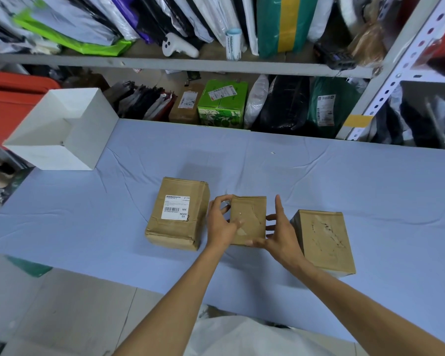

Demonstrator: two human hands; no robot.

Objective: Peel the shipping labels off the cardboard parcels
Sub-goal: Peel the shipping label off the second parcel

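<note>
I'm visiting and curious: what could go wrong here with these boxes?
The right brown cardboard parcel has a torn top, so peeling the white shipping label off the left brown cardboard parcel may rip its surface. The middle brown cardboard parcel might slip: the left hand grips it, the right hand has spread fingers.

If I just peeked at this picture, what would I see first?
Two hands in the middle: the left hand grips a small brown box by its left edge, and the right hand touches its right side with straight fingers. Left of it stands the labelled box, a white label on top; right of it, the torn box, its top bare. A big open white box sits at the table's far left.
</note>
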